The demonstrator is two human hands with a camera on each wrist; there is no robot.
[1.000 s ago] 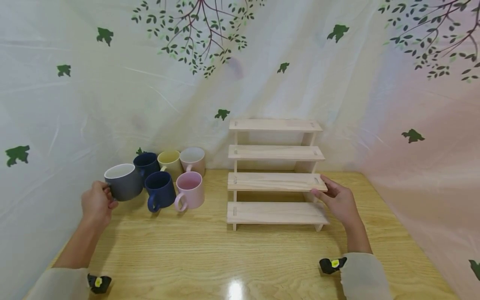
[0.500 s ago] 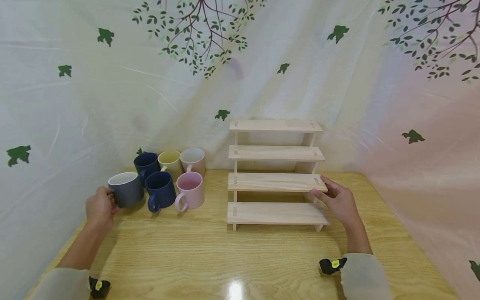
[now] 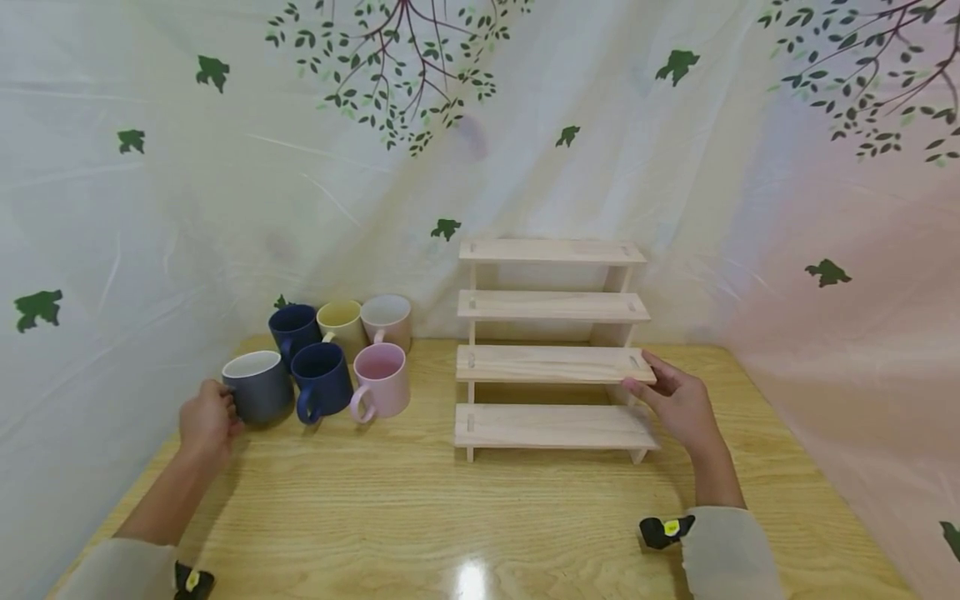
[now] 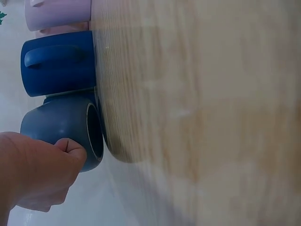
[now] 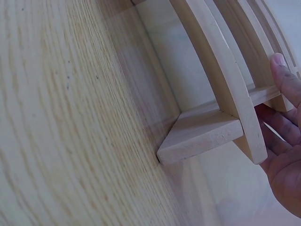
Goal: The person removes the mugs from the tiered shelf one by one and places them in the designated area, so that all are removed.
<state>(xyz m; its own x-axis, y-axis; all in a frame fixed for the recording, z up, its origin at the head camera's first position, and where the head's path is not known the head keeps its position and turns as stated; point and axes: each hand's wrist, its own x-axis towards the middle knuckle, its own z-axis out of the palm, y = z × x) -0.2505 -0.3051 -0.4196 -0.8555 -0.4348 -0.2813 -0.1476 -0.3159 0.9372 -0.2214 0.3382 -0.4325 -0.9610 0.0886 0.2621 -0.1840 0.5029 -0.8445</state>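
Note:
In the head view my left hand grips a grey mug with a white inside, at its left side where the handle is covered by the fingers. The left wrist view shows the underside of this grey mug, slightly raised from the table. Close by on its right stands a dark blue mug. My right hand holds the right end of the second-lowest step of a pale wooden stepped shelf, thumb in front. In the right wrist view the fingers reach behind that step's end.
A pink mug stands right of the blue one. Behind are another dark blue mug, a yellow mug and a pale pink mug with a white inside. A leaf-printed curtain hangs behind the wooden table.
My left hand has lowered the grey mug and brought it a little to the right, beside the front blue mug. The right hand has stayed on the shelf.

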